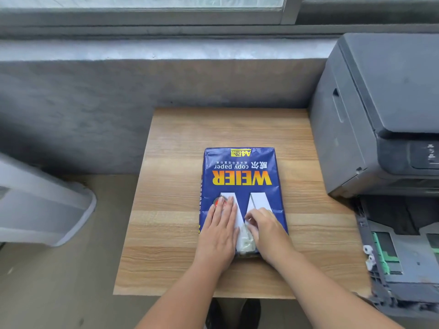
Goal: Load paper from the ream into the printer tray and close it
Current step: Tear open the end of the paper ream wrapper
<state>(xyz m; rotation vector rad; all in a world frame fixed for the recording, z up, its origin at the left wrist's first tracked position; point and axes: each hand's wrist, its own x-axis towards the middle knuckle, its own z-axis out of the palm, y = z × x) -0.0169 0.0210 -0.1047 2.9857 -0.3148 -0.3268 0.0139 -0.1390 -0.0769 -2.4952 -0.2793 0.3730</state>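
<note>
Currently, at far left, a pale plastic unit (45,205) stands on the floor, well apart from the work area and apparently not part of the task. One wooden table (171,176) carries one ream (240,179) of copy paper in a blue wrapper, lying flat near the table's middle with its printed face up and its lettering upside down to the wearer. The left hand (219,230) lies flat on the ream's near left part, fingers extended and close together, gripping nothing; judged from its pose, it pins the pack so that it does not slide. The right hand (266,230) rests just beside it on the near right part, fingers curled at a pale torn or folded patch of wrapper between the two hands; whether the fingers actually pinch the wrapper cannot be told. The step in hand appears to be opening the wrapper at the near end, so no sheets are out yet. At right stands one dark printer (380,110), with one paper tray (401,255) pulled out toward the wearer; green guides show inside it and no paper stack is visible. The open tray sits near the ream, which keeps the transfer short. Count: two hands, one ream, one printer, one tray.
</note>
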